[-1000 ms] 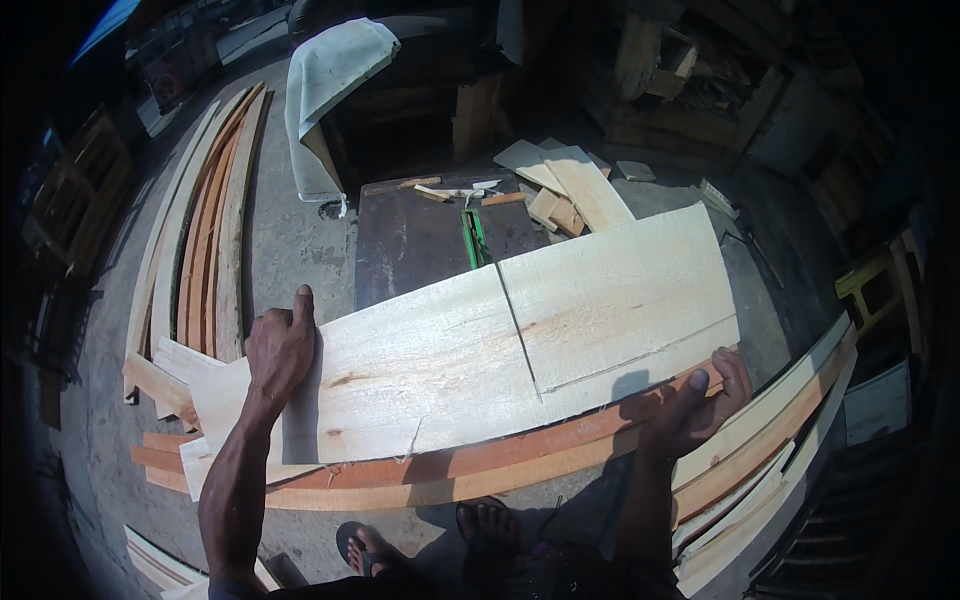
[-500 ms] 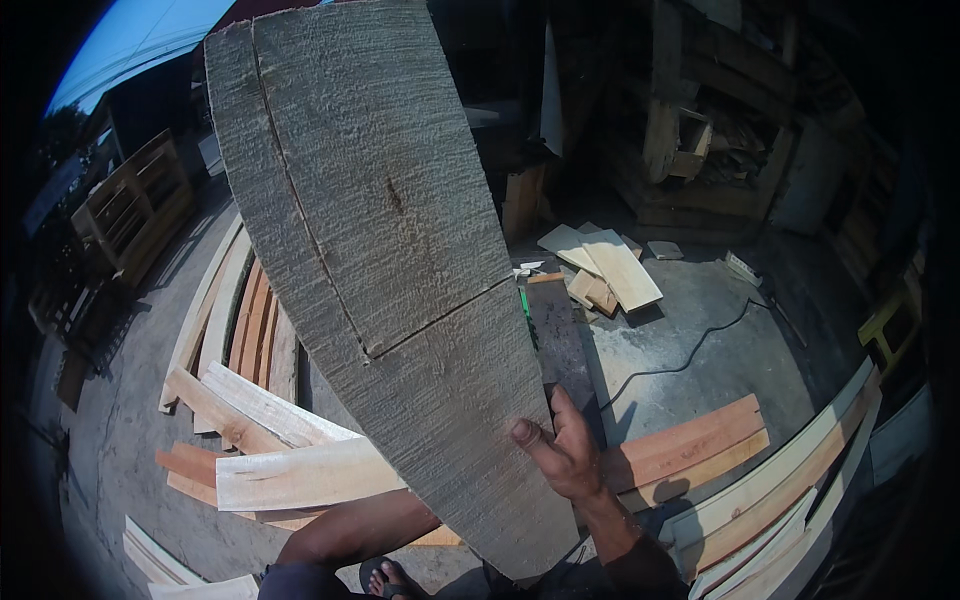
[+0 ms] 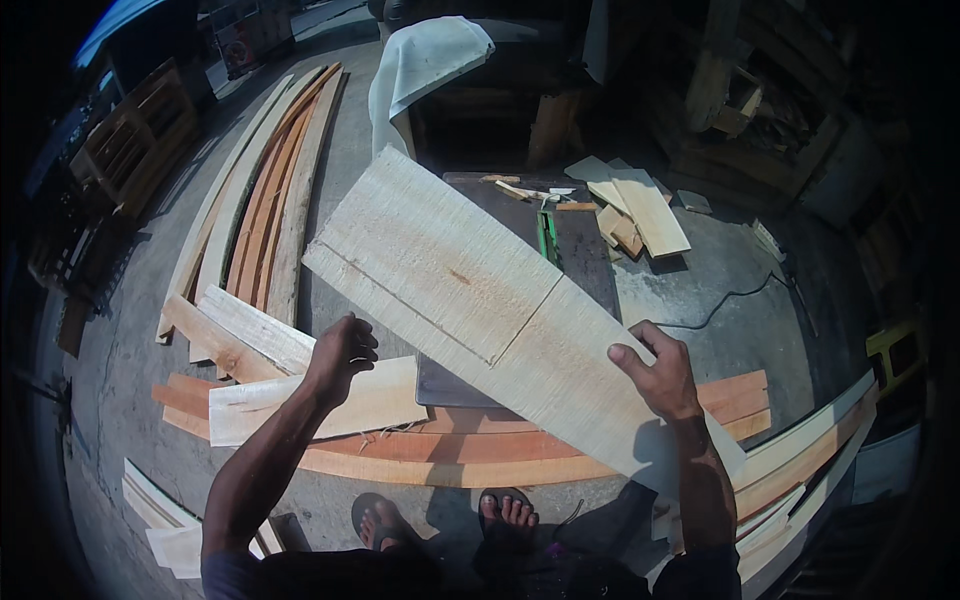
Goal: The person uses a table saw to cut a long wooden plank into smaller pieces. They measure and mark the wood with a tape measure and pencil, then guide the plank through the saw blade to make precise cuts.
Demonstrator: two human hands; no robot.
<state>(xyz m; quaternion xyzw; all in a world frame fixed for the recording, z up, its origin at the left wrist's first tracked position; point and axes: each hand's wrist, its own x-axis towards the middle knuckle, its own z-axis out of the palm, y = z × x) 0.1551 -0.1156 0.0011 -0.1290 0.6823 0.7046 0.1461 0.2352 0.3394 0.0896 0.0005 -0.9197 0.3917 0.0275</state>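
Since half a second ago the pale wide board (image 3: 490,310) has come down from standing upright before the camera to lying nearly flat, slanting from far left to near right. The left hand, out of sight then, is back in view.

Head view: the right hand (image 3: 655,378) holds the board at its near right part, its grip pinching the edge with the thumb on top and the fingers curled beneath. The left hand (image 3: 342,355) is loosely curled just beside the board's near left edge; I cannot tell whether its grip touches the wood. A pencil line runs along and across the board's face.

Under the board lies a dark work surface (image 3: 585,255) with a green tool (image 3: 547,235) and small offcuts (image 3: 630,205) at its far end. Near the person, long reddish planks (image 3: 470,445) and a pale short plank (image 3: 300,400) lie on the concrete floor (image 3: 130,370), just beyond two sandalled feet (image 3: 440,515). Curved strips (image 3: 265,190) are stacked on the far left, more on the near right. A white cloth (image 3: 425,60) drapes over a stand beyond, and a black cable (image 3: 730,300) snakes across the floor on the right.
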